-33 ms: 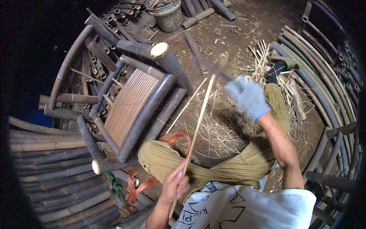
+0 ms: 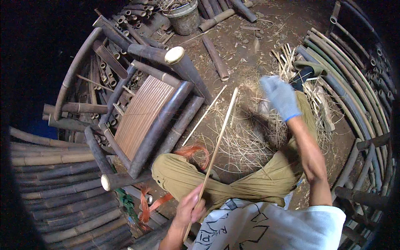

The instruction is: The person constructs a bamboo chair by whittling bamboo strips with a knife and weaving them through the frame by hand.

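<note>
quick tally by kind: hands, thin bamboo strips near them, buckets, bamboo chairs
hands: 2, the bare left hand and the gloved right hand
thin bamboo strips: 2, the held strip and the loose strip
buckets: 1, the bucket
bamboo chairs: 1, the bamboo chair
total: 6

There is one dark bamboo chair with a slatted seat (image 2: 143, 114) lying on the ground. Two thin pale bamboo sticks show just to the right of the chair: one long stick (image 2: 216, 150) and one shorter stick (image 2: 204, 116). One grey round bucket (image 2: 184, 17) stands above the chair, at the top. One short brown bamboo tube (image 2: 216, 58) lies between the bucket and the sticks. There are two hands: one bare left hand (image 2: 189, 208) below the chair and one right hand in a pale blue glove (image 2: 281, 96) far to the right of it. The big poles stacked below the chair are too many to count.
</note>
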